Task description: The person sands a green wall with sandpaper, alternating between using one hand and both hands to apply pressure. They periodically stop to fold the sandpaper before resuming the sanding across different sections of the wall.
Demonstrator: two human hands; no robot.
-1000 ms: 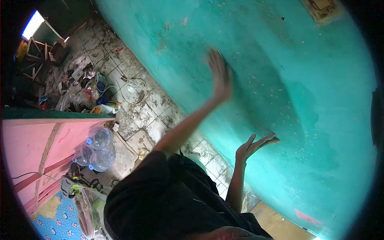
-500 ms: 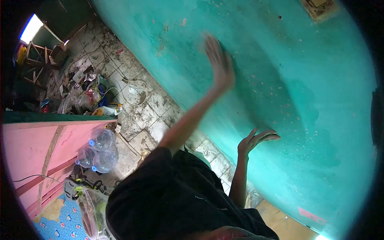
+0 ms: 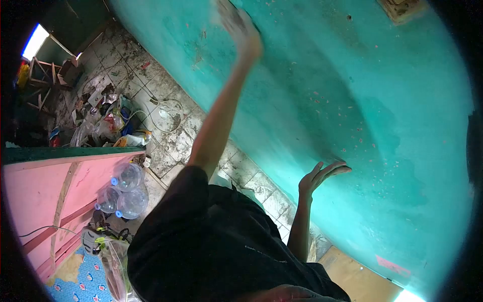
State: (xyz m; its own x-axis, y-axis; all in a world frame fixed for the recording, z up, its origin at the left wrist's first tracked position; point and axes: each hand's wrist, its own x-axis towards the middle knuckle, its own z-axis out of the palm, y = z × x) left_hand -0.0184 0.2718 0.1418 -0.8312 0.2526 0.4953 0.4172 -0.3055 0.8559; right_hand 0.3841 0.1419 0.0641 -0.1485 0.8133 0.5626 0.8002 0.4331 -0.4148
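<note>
My left hand (image 3: 236, 25) is at the upper part of the view, stretched out against the turquoise wall (image 3: 312, 55). Its fingers look extended and flat, though motion smears them. A thin dark edge shows beside them; whether it is a shadow or something under the palm, I cannot make out. Lower and to the right, my right hand (image 3: 322, 177) lies against the same wall with the thumb apart from the outstretched fingers. Nothing shows in it. Small pale chips and darker patches mark the wall between and around the hands.
Dirty floor tiles (image 3: 171, 133) run along the wall's foot. Plastic bags and rubbish (image 3: 108, 118) lie in a heap at left. Several large clear water bottles (image 3: 132, 201) stand by a pink partition (image 3: 35, 186). A wall box (image 3: 402, 10) is at top right.
My left hand has swept up and to the left along the wall, the arm straightening with it. My right hand has stayed nearly where it was.
</note>
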